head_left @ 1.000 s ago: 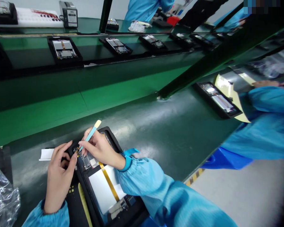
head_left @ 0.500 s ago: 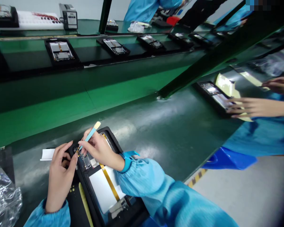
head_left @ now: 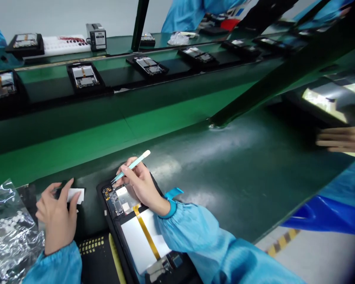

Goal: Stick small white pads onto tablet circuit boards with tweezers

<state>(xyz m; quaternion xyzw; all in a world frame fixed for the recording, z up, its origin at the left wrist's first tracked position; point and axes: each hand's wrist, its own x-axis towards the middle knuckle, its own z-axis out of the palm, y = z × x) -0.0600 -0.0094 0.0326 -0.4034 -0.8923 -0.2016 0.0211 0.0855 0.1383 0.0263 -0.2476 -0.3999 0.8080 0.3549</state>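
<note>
My right hand pinches light-blue tweezers with a cream end. Their tips point down at the top edge of an opened tablet, near its circuit board. The tablet lies in a black holder and shows a white battery crossed by an orange ribbon cable. Left of the holder, my left hand is raised with its fingers apart, thumb and forefinger beside a small white sheet on the bench. I see nothing held in it.
A clear plastic bag with small white pieces lies at left. A black sheet with yellow pieces sits below. A dark post slants up from the bench. More opened tablets line the raised belt. A co-worker's hand is at right.
My left hand has come off the tablet's upper corner and moved left to the white sheet, its fingers spreading. The tweezers have shifted from the corner to the tablet's top edge. The view has swung left.
</note>
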